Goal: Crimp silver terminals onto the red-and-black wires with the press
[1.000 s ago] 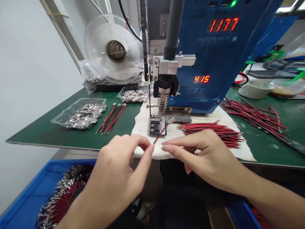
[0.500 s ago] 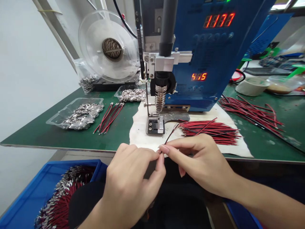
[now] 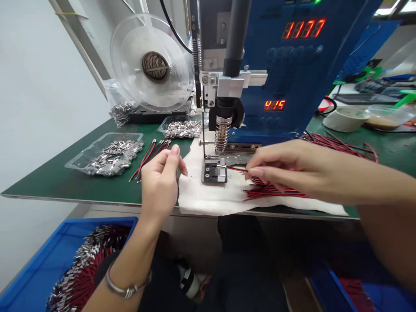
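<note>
My right hand (image 3: 286, 164) pinches a thin red and black wire (image 3: 236, 169) and holds its metal tip on the small fixture block (image 3: 214, 172) under the soldering head (image 3: 222, 130) of the blue machine (image 3: 286, 73). My left hand (image 3: 161, 182) hovers over the bench edge to the left of the block, fingers curled loosely, with nothing visible in it. A pile of red and black wires (image 3: 279, 190) lies on the white cloth (image 3: 208, 197) beneath my right forearm.
Clear trays of metal terminals (image 3: 107, 154) and a few finished wires (image 3: 151, 157) lie at the left on the green bench (image 3: 81, 182). A clear reel (image 3: 152, 65) stands behind. More wires (image 3: 344, 145) and bowls (image 3: 344, 119) sit at the right. A blue bin (image 3: 58, 264) of terminated wires is below.
Both hands held the wire near the bench edge before. Now my left hand has let go and drawn left, and my right hand has carried the wire forward onto the fixture block.
</note>
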`<state>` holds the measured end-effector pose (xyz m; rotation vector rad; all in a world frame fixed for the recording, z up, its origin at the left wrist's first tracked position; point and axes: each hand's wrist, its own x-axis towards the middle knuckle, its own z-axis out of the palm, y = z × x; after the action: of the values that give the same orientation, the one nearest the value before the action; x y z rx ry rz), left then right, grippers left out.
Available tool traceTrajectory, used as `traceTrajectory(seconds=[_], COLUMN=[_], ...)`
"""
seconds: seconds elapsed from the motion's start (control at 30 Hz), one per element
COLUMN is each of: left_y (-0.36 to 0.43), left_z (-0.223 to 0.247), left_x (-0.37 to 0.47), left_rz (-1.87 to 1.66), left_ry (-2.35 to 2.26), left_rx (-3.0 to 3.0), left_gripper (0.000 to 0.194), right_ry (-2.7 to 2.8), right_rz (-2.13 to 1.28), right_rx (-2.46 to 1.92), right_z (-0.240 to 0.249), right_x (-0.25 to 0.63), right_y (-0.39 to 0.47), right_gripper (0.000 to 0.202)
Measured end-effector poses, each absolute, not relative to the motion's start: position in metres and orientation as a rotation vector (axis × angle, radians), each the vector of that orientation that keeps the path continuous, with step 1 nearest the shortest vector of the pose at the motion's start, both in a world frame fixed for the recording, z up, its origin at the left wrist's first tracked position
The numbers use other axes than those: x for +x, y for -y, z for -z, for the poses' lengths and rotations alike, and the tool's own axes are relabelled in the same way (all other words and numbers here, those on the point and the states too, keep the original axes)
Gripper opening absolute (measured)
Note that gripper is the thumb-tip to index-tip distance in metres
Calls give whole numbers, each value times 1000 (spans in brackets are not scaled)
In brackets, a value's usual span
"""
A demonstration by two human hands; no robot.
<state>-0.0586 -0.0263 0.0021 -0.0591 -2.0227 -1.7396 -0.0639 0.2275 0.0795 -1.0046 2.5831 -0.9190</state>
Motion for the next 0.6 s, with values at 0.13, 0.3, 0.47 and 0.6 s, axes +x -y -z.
traceTrajectory(seconds=[0.13,0.3,0.47,0.6], left_y=[31,35,35,35], left_z=[5,6,7,7], left_x=[-74,-71,-70,-69], left_rz=[1850,1964,1926,1896], left_ry=[2031,2071,2088,2115], left_rx=[-12,45,80,80], left_gripper=[43,45,46,48], right_ry=[-2629,-2679,-2764,-2774], right_rz=[756,894,1074,1124], right_rx=[-1043,-1095,-1090,-1059], right_z=[-81,-66,-55,-53], right_x=[-88,-97,-98,-97], right_y=[-227,-222,-218,-217], right_gripper=[33,29,24,21])
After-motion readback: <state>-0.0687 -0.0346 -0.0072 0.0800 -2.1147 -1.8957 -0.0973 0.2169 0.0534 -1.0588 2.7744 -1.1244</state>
